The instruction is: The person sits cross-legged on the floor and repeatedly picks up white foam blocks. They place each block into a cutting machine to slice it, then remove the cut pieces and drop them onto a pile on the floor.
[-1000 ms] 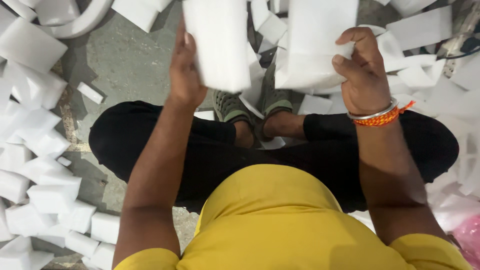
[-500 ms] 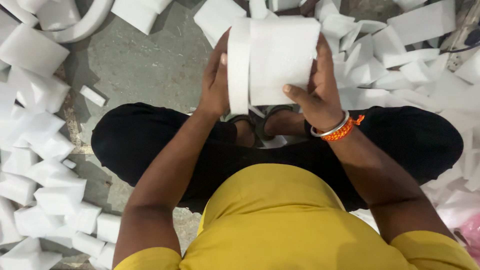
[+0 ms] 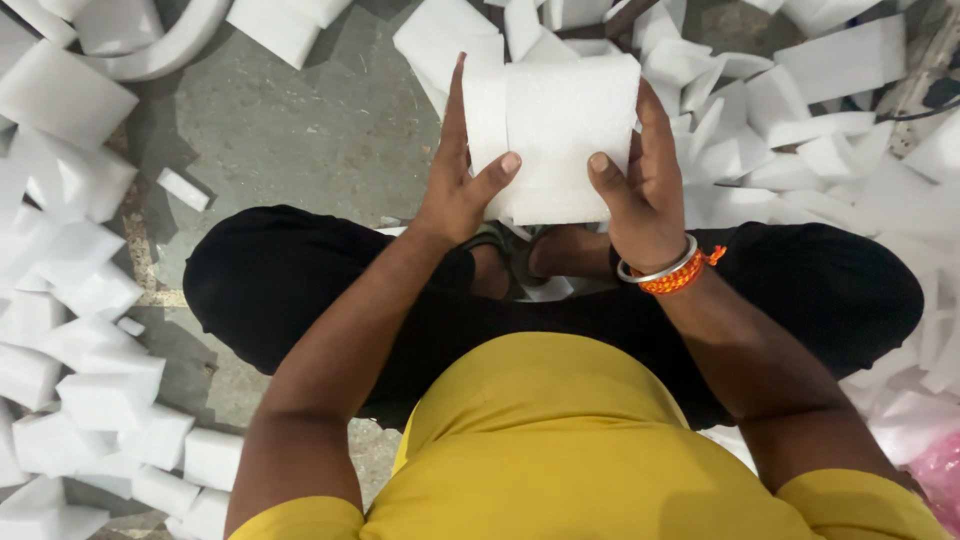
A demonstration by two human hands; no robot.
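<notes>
Grey concrete floor (image 3: 290,130) fills the head view, strewn on both sides with white foam offcuts (image 3: 90,390): blocks and slabs piled along the left edge, a denser heap at upper right, and a curved foam strip (image 3: 170,50) at the top left. One small foam chip (image 3: 185,188) lies alone on bare concrete.

A person sits cross-legged, black trousers (image 3: 300,290) spread across the middle of the view and a yellow shirt (image 3: 560,440) at the bottom. Both forearms reach forward over the lap.

Between the hands stands a stack of white foam slabs (image 3: 555,135), held upright above the crossed feet, its broad face turned toward the camera. The left hand (image 3: 455,185) clasps the stack's left edge, fingers flat behind it and the thumb pressed across the front near the lower left. The right hand (image 3: 640,190) clamps the right edge the same way, thumb on the front face, fingers wrapped round the back. A metal bangle and an orange thread band (image 3: 672,274) circle the right wrist. The stack's lower edge sits just above the thumbs' bases, and a seam runs down its left part.
</notes>
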